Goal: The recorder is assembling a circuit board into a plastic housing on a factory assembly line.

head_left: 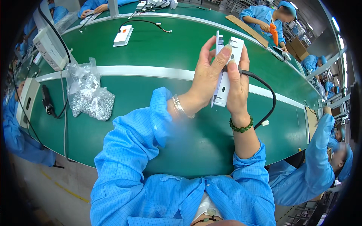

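Above the far half of the green bench I hold a white plastic housing (223,88) with a black cable (272,98) coming out of its right side. The housing shows two long white parts side by side, with a narrow gap at the upper end. My left hand (206,73) grips its left side, thumb across the front. My right hand (237,84) wraps the right side, its thumb pressed near the cable's exit. Behind the housing the other fingers are partly hidden. The cable curves down past my right wrist.
Clear bags of small metal screws (90,96) lie to the left, beside a black-handled tool (48,100) and a white socket box (52,49). Farther off is a white module (123,35) with a wire. A co-worker opposite holds an orange tool (273,34); another person sits close at right.
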`<state>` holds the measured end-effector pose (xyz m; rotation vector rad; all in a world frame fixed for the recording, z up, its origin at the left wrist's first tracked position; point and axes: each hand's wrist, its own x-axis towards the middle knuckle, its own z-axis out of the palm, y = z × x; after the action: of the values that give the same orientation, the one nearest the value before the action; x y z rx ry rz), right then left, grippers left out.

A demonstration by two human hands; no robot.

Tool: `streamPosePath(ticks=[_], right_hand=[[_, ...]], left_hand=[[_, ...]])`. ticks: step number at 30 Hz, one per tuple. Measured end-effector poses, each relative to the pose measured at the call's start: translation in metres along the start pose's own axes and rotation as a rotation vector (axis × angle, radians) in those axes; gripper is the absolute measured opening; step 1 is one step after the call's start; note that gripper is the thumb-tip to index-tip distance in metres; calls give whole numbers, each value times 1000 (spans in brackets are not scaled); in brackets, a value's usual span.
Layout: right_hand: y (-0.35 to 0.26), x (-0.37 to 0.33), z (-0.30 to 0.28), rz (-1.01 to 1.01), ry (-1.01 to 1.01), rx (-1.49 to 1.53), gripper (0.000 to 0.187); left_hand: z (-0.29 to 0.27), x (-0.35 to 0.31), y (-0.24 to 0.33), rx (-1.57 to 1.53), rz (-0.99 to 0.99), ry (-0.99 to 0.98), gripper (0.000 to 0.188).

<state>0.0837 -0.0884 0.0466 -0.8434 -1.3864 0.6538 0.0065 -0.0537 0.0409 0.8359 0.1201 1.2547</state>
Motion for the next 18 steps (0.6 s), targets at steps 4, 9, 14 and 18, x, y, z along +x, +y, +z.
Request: streamPosePath(ticks=[4,9,14,18], right_hand=[[-2,0,-2,30,-1,39,66],[-5,-8,-14,109,-97,-302,69],[-15,-8,-15,-58,-176,-287,79],[-16,-1,-21,-325,-186,-620,92]], left_hand=[[3,-2,2,39,4,-35,74],[5,-10,7,148,28,-113,73],[9,-15,5,116,63,-195,70],[9,-18,13,238,91,-186,75]])
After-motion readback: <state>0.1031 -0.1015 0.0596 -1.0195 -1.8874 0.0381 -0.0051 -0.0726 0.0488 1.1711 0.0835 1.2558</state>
